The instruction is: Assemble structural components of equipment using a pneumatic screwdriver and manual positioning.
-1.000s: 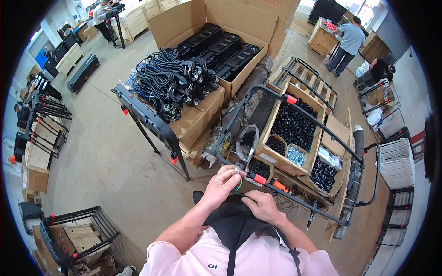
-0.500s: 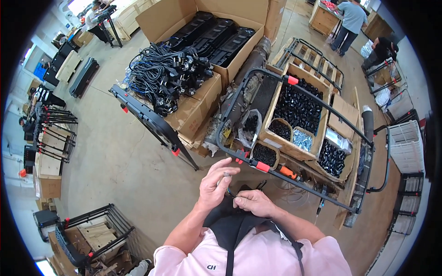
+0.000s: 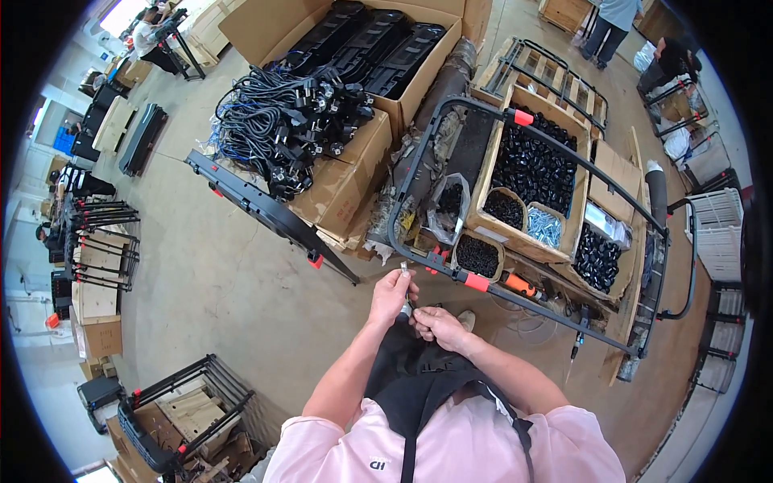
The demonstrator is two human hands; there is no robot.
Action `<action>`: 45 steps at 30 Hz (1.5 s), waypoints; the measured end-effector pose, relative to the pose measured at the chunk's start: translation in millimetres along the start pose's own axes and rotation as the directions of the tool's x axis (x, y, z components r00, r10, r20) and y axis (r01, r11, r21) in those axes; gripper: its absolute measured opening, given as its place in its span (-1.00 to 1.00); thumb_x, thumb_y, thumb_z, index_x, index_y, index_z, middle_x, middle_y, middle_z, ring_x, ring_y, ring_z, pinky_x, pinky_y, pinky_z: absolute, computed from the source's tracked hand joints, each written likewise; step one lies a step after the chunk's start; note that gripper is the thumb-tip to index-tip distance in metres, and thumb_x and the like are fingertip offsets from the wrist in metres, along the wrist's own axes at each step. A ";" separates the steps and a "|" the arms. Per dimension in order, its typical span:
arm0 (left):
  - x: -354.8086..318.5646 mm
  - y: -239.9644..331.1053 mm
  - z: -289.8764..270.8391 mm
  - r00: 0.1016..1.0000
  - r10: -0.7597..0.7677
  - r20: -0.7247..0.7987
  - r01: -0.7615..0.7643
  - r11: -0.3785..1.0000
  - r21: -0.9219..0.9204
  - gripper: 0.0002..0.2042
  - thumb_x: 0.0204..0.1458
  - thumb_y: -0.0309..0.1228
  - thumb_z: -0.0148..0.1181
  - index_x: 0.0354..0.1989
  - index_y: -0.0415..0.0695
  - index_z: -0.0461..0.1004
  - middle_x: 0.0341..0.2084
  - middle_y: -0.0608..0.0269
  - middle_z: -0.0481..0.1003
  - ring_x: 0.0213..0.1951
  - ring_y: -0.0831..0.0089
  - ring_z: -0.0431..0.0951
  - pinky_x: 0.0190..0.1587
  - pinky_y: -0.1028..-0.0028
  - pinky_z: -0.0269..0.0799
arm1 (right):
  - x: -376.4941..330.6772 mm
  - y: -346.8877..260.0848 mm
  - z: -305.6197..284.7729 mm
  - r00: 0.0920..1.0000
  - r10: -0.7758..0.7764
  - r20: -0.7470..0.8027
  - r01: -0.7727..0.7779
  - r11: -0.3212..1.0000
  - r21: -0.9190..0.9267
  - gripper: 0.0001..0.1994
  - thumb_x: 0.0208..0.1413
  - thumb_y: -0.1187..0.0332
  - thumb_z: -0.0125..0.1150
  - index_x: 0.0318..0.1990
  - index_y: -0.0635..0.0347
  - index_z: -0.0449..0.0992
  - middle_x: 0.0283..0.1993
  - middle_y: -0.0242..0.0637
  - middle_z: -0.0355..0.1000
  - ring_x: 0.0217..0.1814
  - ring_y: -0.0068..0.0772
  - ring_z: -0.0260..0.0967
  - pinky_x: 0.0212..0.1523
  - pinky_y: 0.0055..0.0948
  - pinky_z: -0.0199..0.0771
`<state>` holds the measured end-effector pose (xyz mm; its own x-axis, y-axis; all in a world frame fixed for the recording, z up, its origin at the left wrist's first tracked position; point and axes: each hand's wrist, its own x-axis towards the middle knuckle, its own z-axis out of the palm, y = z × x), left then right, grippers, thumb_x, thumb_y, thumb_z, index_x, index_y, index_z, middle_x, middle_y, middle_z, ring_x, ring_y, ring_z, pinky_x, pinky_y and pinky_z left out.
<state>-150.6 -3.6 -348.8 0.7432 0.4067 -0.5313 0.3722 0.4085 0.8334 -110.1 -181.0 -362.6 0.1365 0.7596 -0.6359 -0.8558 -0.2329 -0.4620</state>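
"Small whitish, stubby piece (image 3: pixel 405 266), material too tiny to tell: where is it?"
"Poking up just above the fingertips of my bare left hand (image 3: pixel 391 295), which grips it between thumb and fingers."
"And your other 1?"
"My bare right hand (image 3: pixel 440 326) is closed, just below and to the right; I cannot tell what is inside. Both 2 are near the black tubular frame with red sleeves (image 3: pixel 477 282)."
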 end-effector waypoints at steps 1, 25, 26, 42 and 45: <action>4.2 -0.3 -0.5 1.000 -0.006 0.008 0.006 1.000 0.001 -0.72 0.44 -0.30 0.08 0.01 -0.27 0.59 -0.44 0.31 0.57 -0.41 0.55 0.56 -0.28 0.49 0.50 | 2.1 0.3 -1.4 1.000 -0.007 -0.012 0.007 1.000 -0.009 -0.70 0.52 0.15 0.05 -0.20 0.19 0.50 -0.48 -0.63 0.16 -0.50 -0.72 0.00 -0.50 -0.60 0.02; 43.5 36.7 -15.3 0.960 -0.063 0.272 -0.105 0.822 0.560 -0.67 0.42 -0.22 0.06 -0.10 -0.24 0.65 -0.55 0.32 0.60 -0.45 0.54 0.58 -0.33 0.37 0.51 | 21.1 3.0 9.4 0.982 -0.121 -0.145 0.123 0.992 0.003 -0.68 0.50 0.15 0.09 -0.15 0.27 0.50 -0.44 -0.60 0.18 -0.48 -0.73 0.02 -0.51 -0.61 0.03; 44.2 37.6 -13.7 0.960 -0.086 0.267 -0.083 0.822 0.563 -0.66 0.42 -0.22 0.06 -0.08 -0.26 0.65 -0.52 0.31 0.61 -0.43 0.54 0.58 -0.31 0.38 0.52 | 20.8 2.4 10.0 0.979 -0.127 -0.157 0.131 0.991 0.017 -0.68 0.50 0.15 0.09 -0.15 0.28 0.50 -0.43 -0.60 0.18 -0.48 -0.73 0.03 -0.51 -0.62 0.03; -4.7 19.0 -71.3 0.972 -0.151 0.181 0.022 0.823 0.567 -0.51 0.38 -0.18 0.11 0.33 -0.26 0.37 0.19 -0.14 0.51 0.25 0.10 0.51 0.32 0.20 0.37 | 48.1 -30.2 29.1 0.910 -0.359 -0.206 0.395 0.902 0.173 -0.75 0.51 0.19 0.05 -0.03 0.18 0.53 -0.31 -0.42 0.44 -0.29 -0.48 0.39 -0.22 -0.44 0.42; -6.0 -34.2 -97.3 0.816 -0.111 0.567 -0.277 0.787 0.552 -0.48 0.41 -0.06 0.01 0.29 -0.27 0.42 0.21 -0.19 0.48 0.30 0.05 0.45 0.34 0.17 0.32 | 55.2 -33.5 41.8 0.908 -0.361 -0.211 0.404 0.890 0.214 -0.77 0.51 0.21 0.05 0.00 0.18 0.51 -0.25 -0.39 0.46 -0.24 -0.45 0.44 -0.16 -0.41 0.48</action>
<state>-221.9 59.4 -388.9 0.8806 -0.1770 -0.4397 0.3940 -0.2421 0.8866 -94.8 -105.9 -356.4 0.5386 0.6456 -0.5413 -0.8128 0.2291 -0.5356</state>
